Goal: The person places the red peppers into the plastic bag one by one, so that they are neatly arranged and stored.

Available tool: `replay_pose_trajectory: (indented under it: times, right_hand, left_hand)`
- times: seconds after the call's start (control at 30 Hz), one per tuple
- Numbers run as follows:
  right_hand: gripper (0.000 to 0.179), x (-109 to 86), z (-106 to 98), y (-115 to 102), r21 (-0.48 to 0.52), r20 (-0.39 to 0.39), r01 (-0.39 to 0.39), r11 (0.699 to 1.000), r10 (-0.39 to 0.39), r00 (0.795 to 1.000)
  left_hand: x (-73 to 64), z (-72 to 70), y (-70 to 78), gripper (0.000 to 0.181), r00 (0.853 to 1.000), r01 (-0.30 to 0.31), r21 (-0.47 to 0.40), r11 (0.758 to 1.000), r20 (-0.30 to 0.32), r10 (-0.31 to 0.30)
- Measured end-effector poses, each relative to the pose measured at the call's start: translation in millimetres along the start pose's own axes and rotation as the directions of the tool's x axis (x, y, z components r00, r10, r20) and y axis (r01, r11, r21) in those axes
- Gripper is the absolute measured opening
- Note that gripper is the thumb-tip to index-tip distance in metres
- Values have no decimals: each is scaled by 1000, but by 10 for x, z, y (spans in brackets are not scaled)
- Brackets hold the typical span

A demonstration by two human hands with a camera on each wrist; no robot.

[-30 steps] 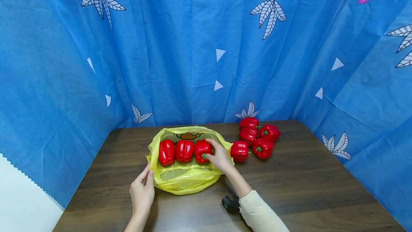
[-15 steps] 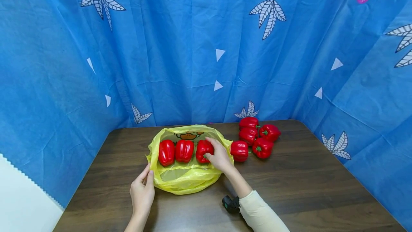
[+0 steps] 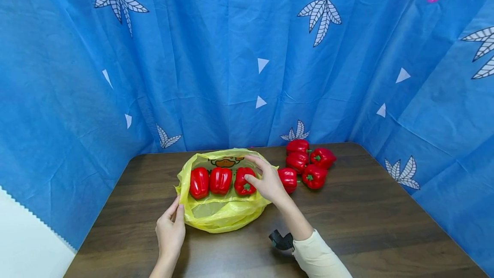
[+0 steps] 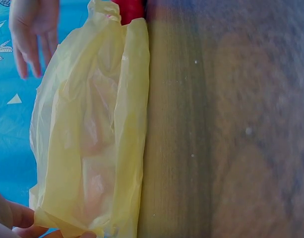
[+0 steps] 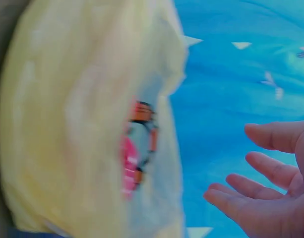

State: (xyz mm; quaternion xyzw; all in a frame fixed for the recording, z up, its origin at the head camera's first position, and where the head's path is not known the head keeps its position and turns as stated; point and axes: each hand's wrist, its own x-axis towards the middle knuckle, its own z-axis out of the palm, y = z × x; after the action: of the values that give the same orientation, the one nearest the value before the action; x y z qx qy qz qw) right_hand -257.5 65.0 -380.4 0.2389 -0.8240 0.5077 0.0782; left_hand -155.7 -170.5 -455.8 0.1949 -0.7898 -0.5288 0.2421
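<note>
A yellow plastic bag [image 3: 227, 218] lies with its mouth spread, three red bell peppers in a row inside: a left one [image 3: 199, 182], a middle one [image 3: 221, 180] and a right one [image 3: 244, 181]. My left hand [image 3: 170, 229] pinches the bag's left rim between thumb and fingers; the left wrist view shows those fingertips [image 4: 24, 216] at the bag's edge. Above the right pepper, my right hand [image 3: 269, 180] is spread with nothing in it. In the right wrist view its fingers [image 5: 256, 186] are apart from the bag.
Several more red bell peppers [image 3: 314, 176] are grouped on the wooden table [image 3: 366, 218] to the right of the bag. One pepper [image 3: 287, 179] sits right beside the bag. A black device [image 3: 281, 240] is at the right wrist. Blue curtain [image 3: 231, 76] hangs behind the table.
My right hand has let go of the right pepper in the bag and lifted slightly, its fingers spreading. That pepper shifted a little to the right. My left hand has stayed at the rim.
</note>
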Motion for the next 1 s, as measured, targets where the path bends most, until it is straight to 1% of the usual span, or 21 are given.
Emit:
replay_pose_trajectory:
  times: [0.03,0.13,0.23,0.3,0.4,0.47,0.57,0.73,0.8,0.87,0.93,1.0]
  right_hand:
    - [48,-18,-59,-65,25,-14,2,1000,-2,1000]
    - [46,-80,-233,-217,40,-74,34,999,-31,997]
    - [46,-137,-397,-265,35,-130,37,999,-32,991]
    - [48,-152,-498,-139,8,-165,23,1000,-22,986]
    - [52,-171,-670,134,-44,-221,-37,998,27,975]
    - [54,-190,-794,336,-91,-264,-80,993,54,963]
    - [55,-230,-980,546,-155,-328,-139,978,81,941]
    - [53,-313,-1246,830,-250,-416,-246,937,125,901]
    - [53,-346,-1324,927,-261,-437,-290,921,155,886]
    - [55,-370,-1382,1013,-263,-442,-328,907,188,877]
    - [58,-385,-1420,1084,-245,-434,-359,901,229,871]
    - [62,-399,-1440,1148,-223,-409,-395,891,282,868]
  left_hand:
    - [0,6,1,34,1000,-1,1,1000,1,1]
    - [1,19,-3,34,1000,-3,1,1000,6,3]
    - [3,21,-16,33,1000,-2,4,1000,-7,2]
    - [5,18,-25,33,1000,-1,9,1000,-21,1]
    - [7,15,-29,32,999,-2,17,1000,-36,3]
    - [8,18,-26,32,999,-3,20,1000,-37,4]
    - [8,17,-22,32,999,-1,22,1000,-44,2]
    - [9,22,-31,32,999,-17,20,1000,-42,17]
    - [10,27,-37,32,999,-23,20,1000,-40,24]
    - [12,28,-39,32,999,-21,17,1000,-41,22]
    - [14,28,-38,32,999,-16,14,1000,-40,17]
    - [17,27,-39,32,999,-11,14,1000,-41,12]
